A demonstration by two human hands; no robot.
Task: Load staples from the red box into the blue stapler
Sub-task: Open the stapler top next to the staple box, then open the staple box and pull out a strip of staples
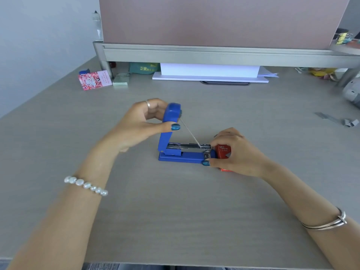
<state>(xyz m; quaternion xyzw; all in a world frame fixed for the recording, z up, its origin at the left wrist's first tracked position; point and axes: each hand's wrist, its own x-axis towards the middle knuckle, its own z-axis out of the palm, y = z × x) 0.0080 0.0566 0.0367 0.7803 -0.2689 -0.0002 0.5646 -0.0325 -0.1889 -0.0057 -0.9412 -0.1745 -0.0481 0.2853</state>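
The blue stapler (181,155) stands on the grey desk (175,211) at the centre, its lid swung up nearly vertical and the metal staple channel bare. My left hand (140,123) pinches the raised lid near its top. A thin spring runs from the lid down to the front of the channel. My right hand (233,152) grips the stapler's front end at the right, thumb against the base. The red staple box (223,151), marked 24/6, lies right behind that hand, partly hidden by my fingers.
Loose staple strips (339,119) lie at the right. A grey monitor riser (214,55) spans the back, with white paper (210,74) under it. A pink card (94,79) and a small silver box (120,79) sit at the back left.
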